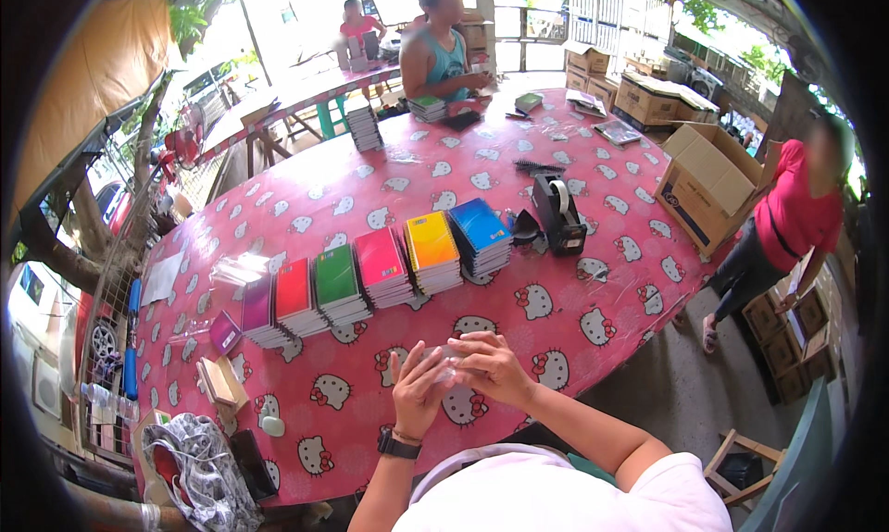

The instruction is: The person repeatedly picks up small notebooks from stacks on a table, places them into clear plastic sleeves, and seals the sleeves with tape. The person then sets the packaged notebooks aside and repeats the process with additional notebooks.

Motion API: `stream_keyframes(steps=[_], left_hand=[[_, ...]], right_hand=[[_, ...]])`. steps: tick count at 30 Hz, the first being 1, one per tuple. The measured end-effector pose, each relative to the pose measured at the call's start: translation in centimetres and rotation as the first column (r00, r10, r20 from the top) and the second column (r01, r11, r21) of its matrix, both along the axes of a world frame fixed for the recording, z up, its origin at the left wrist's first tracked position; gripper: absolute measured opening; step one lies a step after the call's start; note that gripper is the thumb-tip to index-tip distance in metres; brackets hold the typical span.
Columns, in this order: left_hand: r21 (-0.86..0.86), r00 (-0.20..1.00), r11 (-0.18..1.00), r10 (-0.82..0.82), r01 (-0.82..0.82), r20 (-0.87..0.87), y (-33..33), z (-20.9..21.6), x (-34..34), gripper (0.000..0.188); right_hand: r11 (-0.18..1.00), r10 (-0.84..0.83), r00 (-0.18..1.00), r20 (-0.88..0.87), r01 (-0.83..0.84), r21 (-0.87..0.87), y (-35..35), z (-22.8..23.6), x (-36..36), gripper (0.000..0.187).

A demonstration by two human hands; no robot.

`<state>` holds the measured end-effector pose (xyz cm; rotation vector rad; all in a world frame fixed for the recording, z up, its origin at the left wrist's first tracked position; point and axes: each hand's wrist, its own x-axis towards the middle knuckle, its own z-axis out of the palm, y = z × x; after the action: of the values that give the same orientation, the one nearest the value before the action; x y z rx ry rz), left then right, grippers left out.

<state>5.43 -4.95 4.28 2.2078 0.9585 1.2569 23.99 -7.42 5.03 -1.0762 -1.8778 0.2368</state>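
Observation:
Close in front of me, above the near side of the table, my left hand (421, 391) and my right hand (491, 363) meet. Between their bent fingers is a small, shiny clear plastic piece (444, 358); the fingers partly cover it, so its exact kind does not show. Beyond the hands stands a slanting row of spiral notebook stacks: purple (259, 302), red (293, 284), green (335, 275), pink (381, 256), yellow (432, 240) and blue (480, 225). A black tape dispenser (567, 222) with a roll on it is right of the blue stack.
A pink patterned cloth covers the table (519, 347). At left lie a small purple notebook (224, 333), a wooden holder (220, 384) and a bundled grey cloth (199, 467). Cardboard boxes (708, 180) stand at right beside a person in pink (801, 199); another person (444, 60) is across the table.

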Motion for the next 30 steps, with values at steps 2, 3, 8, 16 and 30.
stream_keyframes(steps=[2, 3, 8, 16, 30], left_hand=[[0.005, 0.999, 0.999, 0.036, -0.036, 0.01, 0.3, 0.0, -0.1, 0.02], [-0.003, 0.999, 0.999, 0.048, -0.048, 0.014, 0.2, 0.0, 0.0, 0.019], [-0.154, 0.992, 0.981, 0.125, -0.122, 0.01, 1.0, 1.1, 0.8, 0.032], [0.148, 0.955, 0.944, 0.295, -0.294, 0.015, -2.3, 2.3, 1.6, 0.051], [0.058, 0.865, 0.977, 0.21, -0.207, -0.456, -3.8, 1.9, 3.8, 0.069]], right_hand=[[1.0, -0.019, 0.998, -0.061, 0.018, -0.024, 0.2, -0.1, -0.5, 0.017], [0.998, -0.048, 0.998, -0.05, 0.045, -0.041, 0.3, -0.1, -0.6, 0.018], [0.91, -0.094, 0.945, -0.313, -0.046, -0.412, 1.8, 2.1, -0.6, 0.025], [0.647, -0.198, 0.717, -0.668, -0.416, -0.639, 3.9, 0.6, 0.4, 0.023], [0.21, -0.924, 0.339, 0.178, 0.838, -0.504, 15.4, -1.5, 29.7, 0.031]])
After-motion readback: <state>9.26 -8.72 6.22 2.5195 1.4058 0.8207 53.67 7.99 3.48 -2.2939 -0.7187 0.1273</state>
